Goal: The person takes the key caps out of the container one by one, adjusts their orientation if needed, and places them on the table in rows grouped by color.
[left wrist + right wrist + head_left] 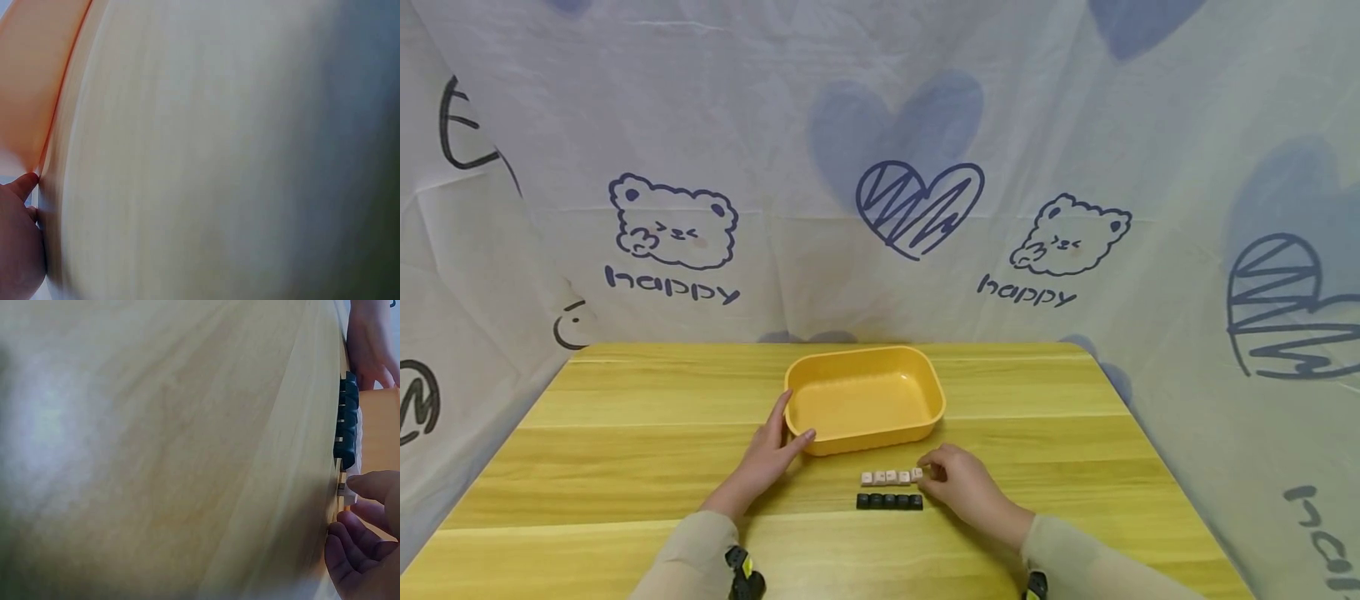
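Note:
A row of several white keycaps point(886, 478) lies on the table, with a row of several black keycaps point(890, 502) just in front of it. My right hand point(966, 487) pinches the white keycap point(917, 474) at the row's right end between thumb and index finger; it sits slightly higher than its neighbours. In the right wrist view the thumb point(372, 485) is against that keycap. Behind the rows stands a yellow plastic basin point(872, 437) with nothing in it. My left hand point(763, 458) touches its front left corner, thumb and fingers spread along the rim.
The wooden table point(625, 467) reaches back to a white cloth point(790, 125) printed with hearts and bears. More of that cloth hangs at both sides. Bare tabletop shows left and right of the basin.

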A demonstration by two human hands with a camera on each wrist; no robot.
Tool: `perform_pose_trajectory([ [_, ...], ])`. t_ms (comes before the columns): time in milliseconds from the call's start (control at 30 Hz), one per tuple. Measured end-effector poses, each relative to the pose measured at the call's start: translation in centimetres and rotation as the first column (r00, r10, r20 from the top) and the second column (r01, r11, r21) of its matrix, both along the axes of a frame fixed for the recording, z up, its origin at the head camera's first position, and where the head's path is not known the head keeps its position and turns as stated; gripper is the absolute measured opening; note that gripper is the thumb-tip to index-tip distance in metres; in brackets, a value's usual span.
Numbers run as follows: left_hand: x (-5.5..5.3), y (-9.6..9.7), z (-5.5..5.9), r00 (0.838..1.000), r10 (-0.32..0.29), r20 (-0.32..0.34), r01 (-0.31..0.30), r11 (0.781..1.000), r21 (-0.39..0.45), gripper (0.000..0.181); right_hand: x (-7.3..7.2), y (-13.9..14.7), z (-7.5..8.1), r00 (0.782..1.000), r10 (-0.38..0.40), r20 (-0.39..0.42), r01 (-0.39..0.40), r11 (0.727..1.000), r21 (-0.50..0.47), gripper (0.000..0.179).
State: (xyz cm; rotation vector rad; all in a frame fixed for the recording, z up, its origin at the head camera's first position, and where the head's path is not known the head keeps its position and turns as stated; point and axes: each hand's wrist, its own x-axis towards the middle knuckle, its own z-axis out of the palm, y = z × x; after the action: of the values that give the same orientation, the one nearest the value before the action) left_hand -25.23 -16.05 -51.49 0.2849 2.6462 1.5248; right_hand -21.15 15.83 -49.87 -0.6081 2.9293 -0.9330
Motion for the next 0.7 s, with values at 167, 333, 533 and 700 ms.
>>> perform_pose_trajectory([
  [167,0.0,0.0,-0.1,1.0,-0.003,0.013,0.002,1.0,0.005,0.086,-0.1,0.1,-0.1,1.0,0.0,-0.002,0.0,1.0,0.02,0.013],
  [333,0.0,0.0,-0.2,1.0,-0.005,0.017,0.005,1.0,0.005,0.086,0.1,0.1,0.0,1.0,0.002,0.0,-0.002,1.0,0.015,0.012],
  [533,0.0,-0.1,-0.4,1.0,-0.002,0.002,0.002,1.0,0.007,0.087,0.1,0.0,0.3,1.0,-0.004,0.009,0.004,1.0,-0.018,0.017],
  [700,-0.4,-0.3,-0.5,1.0,0.009,-0.02,-0.009,1.0,0.02,0.088,-0.4,0.2,1.6,0.998,-0.056,-0.024,0.054,0.996,-0.065,0.023],
])
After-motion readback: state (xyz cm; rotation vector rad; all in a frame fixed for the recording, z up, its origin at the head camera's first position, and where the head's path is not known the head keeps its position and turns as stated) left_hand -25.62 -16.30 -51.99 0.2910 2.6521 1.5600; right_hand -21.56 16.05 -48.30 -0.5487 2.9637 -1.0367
